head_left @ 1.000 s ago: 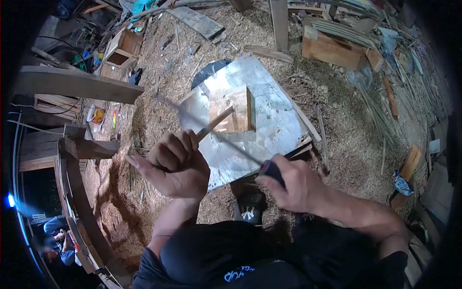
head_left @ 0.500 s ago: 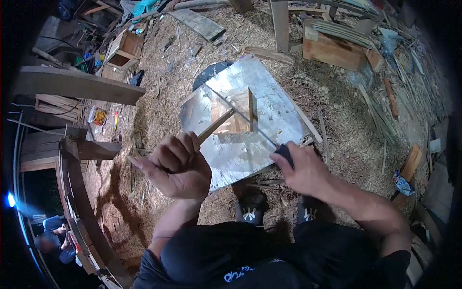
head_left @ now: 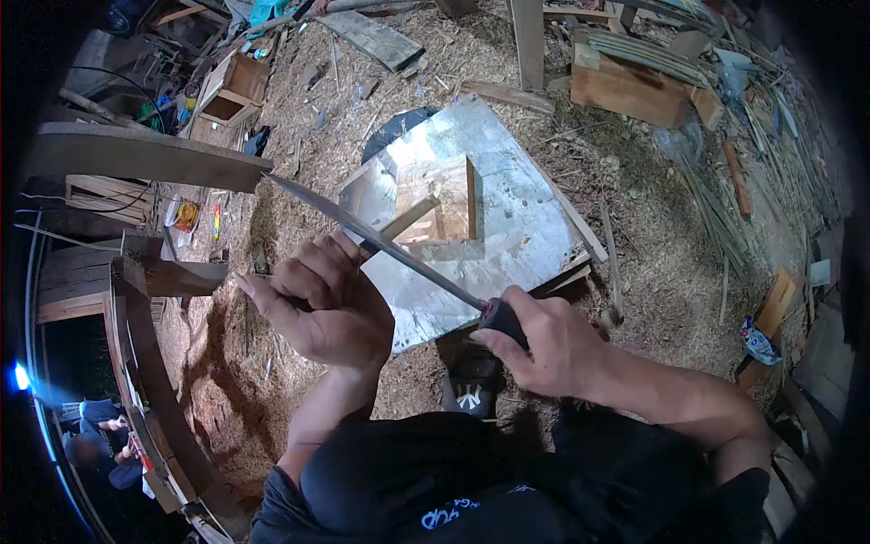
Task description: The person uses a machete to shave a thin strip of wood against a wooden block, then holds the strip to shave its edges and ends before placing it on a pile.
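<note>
My left hand (head_left: 326, 304) is closed around the lower end of a narrow wooden strip (head_left: 410, 218), which points up and right. In my right hand (head_left: 557, 340) is a tool with a black handle (head_left: 500, 322) and a long, tapering metal blade (head_left: 399, 254); whether it is a knife or a file I cannot tell. The blade slants up to the left and crosses the strip just above my left fingers. Beneath, a wooden block (head_left: 426, 177) rests on a pale, scuffed board (head_left: 512, 218), and the strip's far end overlaps the block in this view.
Wood shavings (head_left: 652, 227) cover the ground. A curved timber (head_left: 149, 159) juts in from the left, near the blade tip. A wooden box (head_left: 237, 86) lies at the upper left, and planks (head_left: 634, 86) at the upper right. Another person (head_left: 104, 444) is at the lower left.
My right hand has moved slightly left and down. The blade has shifted left along with it, from near the strip's far end to close by my left fingers, and shows its broad side.
</note>
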A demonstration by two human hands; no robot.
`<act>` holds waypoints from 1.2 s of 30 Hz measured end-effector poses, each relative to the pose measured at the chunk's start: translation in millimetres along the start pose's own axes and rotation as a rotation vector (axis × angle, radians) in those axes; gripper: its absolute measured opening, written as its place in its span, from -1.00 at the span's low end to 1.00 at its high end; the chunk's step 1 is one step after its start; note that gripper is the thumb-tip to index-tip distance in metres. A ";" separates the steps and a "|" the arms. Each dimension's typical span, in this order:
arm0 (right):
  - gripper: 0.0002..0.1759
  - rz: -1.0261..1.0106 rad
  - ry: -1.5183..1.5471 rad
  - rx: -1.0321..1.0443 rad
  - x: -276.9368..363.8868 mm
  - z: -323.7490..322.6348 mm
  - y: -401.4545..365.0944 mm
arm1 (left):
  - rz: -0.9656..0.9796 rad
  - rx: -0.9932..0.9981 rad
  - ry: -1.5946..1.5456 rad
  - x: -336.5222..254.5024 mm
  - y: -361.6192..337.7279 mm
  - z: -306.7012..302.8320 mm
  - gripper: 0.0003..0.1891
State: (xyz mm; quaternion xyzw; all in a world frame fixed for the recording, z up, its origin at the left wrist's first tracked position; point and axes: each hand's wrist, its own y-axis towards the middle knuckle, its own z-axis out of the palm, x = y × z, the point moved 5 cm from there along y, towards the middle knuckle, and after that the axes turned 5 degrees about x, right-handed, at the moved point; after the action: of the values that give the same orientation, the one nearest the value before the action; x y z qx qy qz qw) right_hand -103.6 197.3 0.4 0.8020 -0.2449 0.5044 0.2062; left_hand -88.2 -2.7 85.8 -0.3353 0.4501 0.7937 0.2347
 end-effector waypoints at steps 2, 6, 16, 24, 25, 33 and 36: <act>-0.54 0.024 -0.025 0.053 -9.3 4.5 0.9 | -0.024 -0.058 0.011 -0.8 -0.9 -7.0 -0.37; -0.53 0.130 -0.072 0.060 -5.3 -6.9 9.8 | -0.083 -0.158 0.015 0.6 3.3 -20.9 -0.35; -0.52 0.112 -0.103 0.019 -18.7 -6.7 7.4 | -0.052 -0.200 0.050 0.7 -0.4 -8.5 -0.35; -0.51 0.179 -0.080 0.002 -37.5 -4.5 5.5 | -0.029 -0.134 0.056 2.8 2.7 -9.8 -0.34; -0.51 0.159 -0.008 0.038 -25.6 1.0 0.7 | -0.017 -0.147 0.086 0.9 -0.2 -10.6 -0.34; -0.50 0.168 -0.013 0.022 -26.3 -4.2 3.4 | -0.051 -0.078 0.024 2.0 0.5 -10.5 -0.34; -0.53 0.173 0.001 0.030 -27.5 2.6 3.2 | -0.065 -0.155 0.075 -0.7 2.9 -17.0 -0.34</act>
State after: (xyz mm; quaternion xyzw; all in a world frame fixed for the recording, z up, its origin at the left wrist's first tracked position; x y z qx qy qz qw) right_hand -113.9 198.3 -25.5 0.7807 -0.3056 0.5241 0.1498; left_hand -84.2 -19.0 81.6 -0.3964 0.3848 0.8050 0.2165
